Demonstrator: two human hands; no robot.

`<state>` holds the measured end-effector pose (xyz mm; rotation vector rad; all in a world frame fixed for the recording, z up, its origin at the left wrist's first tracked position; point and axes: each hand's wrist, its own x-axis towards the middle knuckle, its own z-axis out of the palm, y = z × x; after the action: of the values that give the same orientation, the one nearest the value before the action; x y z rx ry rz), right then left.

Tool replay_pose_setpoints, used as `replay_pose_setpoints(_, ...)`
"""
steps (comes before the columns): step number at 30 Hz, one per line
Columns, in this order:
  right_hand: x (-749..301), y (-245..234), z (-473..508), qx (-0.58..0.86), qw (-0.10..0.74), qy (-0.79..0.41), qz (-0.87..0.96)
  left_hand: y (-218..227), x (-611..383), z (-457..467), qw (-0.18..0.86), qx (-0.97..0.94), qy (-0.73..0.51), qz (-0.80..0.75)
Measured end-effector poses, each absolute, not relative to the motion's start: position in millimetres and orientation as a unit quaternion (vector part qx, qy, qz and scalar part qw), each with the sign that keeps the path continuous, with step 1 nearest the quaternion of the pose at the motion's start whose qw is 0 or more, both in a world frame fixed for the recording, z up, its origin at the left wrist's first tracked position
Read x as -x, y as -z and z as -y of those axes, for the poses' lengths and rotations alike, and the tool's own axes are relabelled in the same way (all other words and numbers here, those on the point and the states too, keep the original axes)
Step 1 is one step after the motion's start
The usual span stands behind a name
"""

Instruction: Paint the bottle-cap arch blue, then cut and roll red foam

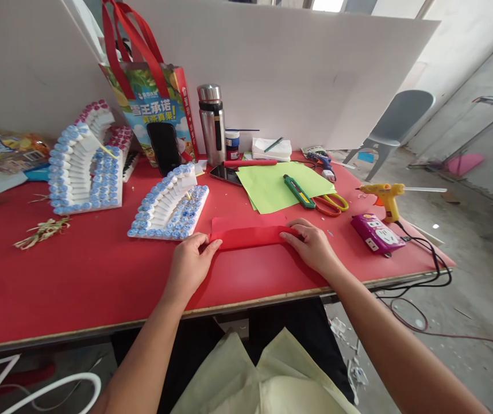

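A sheet of red paper [249, 237] lies near the front of the red table, its near edge curled or folded up toward the back. My left hand [192, 259] pinches the left end of this edge between thumb and fingers. At the right end, my right hand [311, 244] grips the same edge in a similar pinch. Just behind my left hand sits a fan-shaped piece [171, 204] built of white rolls with blue ends. Sheets of green paper [268, 187] lie beyond the red paper, with a green utility knife [299, 191] on top.
Scissors [335, 204] lie beside the green sheets. To the right are a purple power socket [376, 233] and a yellow glue gun [384, 198] with trailing cords. A steel thermos [212, 126], a shopping bag [151, 109] and a larger blue-white piece [85, 167] stand at the back.
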<state>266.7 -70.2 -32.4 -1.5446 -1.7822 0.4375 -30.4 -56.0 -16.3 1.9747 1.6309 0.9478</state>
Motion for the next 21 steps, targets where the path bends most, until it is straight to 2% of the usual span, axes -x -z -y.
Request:
replay_pose_setpoints(8, -266, 31, 66, 0.598, 0.335, -0.18, 0.706, 19, 18, 52, 0.078, -0.745, -0.273, -0.603)
replay_pose_setpoints(12, -266, 32, 67, 0.604, 0.333, -0.16, 0.706, 17, 15, 52, 0.058, -0.748, -0.231, -0.619)
replay_pose_setpoints(21, -266, 30, 65, 0.586, 0.326, -0.209, 0.712, 19, 14, 52, 0.019, -0.762, -0.206, -0.614)
